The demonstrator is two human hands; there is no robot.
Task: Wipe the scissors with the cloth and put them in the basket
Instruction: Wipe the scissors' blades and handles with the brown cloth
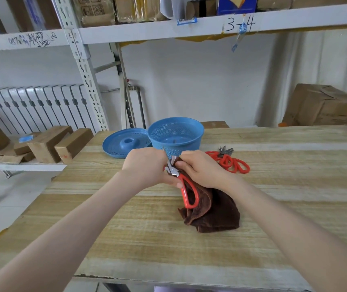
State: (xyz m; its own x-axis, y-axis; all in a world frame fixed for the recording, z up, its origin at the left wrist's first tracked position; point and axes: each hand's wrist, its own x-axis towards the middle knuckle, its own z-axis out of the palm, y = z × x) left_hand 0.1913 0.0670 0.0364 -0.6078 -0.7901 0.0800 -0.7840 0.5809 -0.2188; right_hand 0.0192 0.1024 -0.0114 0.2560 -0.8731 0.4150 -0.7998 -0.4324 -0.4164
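Above the middle of the wooden table [126, 239], the left hand [145, 165] grips a pair of red-handled scissors [186, 189] near the pivot, one handle loop pointing toward six o'clock. The right hand [202, 169] pinches the brown cloth [214, 213] against the blades, its loose end trailing on the table. The blue basket [175, 134] stands at twelve o'clock from the hands, its lid [124, 143] at eleven, more red scissors [230, 162] at two.
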